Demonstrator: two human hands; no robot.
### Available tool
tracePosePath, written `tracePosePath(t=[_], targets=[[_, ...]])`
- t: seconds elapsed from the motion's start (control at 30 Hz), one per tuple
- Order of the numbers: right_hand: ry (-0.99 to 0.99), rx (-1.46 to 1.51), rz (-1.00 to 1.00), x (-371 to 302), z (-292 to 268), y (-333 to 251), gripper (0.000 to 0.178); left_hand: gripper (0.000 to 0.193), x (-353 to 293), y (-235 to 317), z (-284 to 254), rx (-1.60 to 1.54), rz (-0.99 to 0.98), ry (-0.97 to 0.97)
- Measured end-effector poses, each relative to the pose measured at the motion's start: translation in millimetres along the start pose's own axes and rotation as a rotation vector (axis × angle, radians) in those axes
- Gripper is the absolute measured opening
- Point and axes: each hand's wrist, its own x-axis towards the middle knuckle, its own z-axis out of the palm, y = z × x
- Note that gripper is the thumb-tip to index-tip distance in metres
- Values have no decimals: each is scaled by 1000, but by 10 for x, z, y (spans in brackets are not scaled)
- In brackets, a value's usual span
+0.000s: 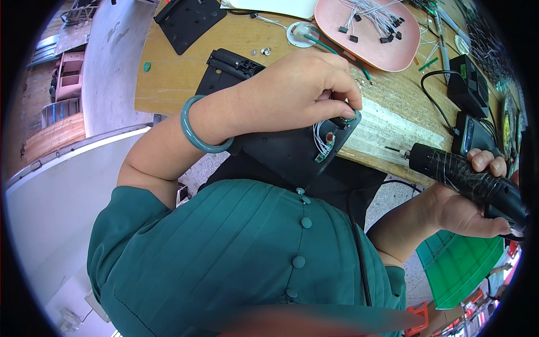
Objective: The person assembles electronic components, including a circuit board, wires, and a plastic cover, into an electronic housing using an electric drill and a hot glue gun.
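My right hand (466,210) is wrapped round a black electric screwdriver (443,165), whose thin bit points left, clear of the work. My left hand (314,87) reaches across to the right end of a flat black panel (281,154). Its thumb and forefinger are pinched together at the panel's corner, on a small part I cannot make out. Just below those fingers, a small green circuit board (324,154) with white wires sits on the panel. The panel overhangs the bench's near edge, and my left forearm covers part of it.
On the wooden bench (168,78) lie another black panel (191,22) and a few small metal screws (265,51). A pink tray (368,53) holds white wires with black connectors. A black power box (467,87) with cables stands at the right, above a green bin (460,267).
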Motion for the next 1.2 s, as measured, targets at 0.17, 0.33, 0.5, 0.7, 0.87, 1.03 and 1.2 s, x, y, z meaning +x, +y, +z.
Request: tracePosePath(t=[0.17, 0.33, 0.5, 0.7, 0.87, 1.03, 1.2], targets=[[116, -153, 37, -24, -28, -7, 81, 16, -29, 16, -21, -13, -9, -50], [46, -2, -15, -11, 66, 35, 83, 20, -103, -5, -9, -11, -1, 1], [139, -162, -75, -71, 78, -32, 83, 21, -253, 91, -358, -40, -32, 200], [126, -295, -124, -111, 360, -50, 83, 35, -999, -288, -837, 419, -88, 207], [138, -374, -150, -164, 473, -82, 81, 34, -1157, -472, -638, 516, -101, 272], [118, -394, -167, -219, 535, -117, 79, 28, -1233, -424, -646, 390, -134, 346], [120, -404, -137, -232, 570, -70, 75, 28, -1479, -419, -1049, 417, -304, 736]])
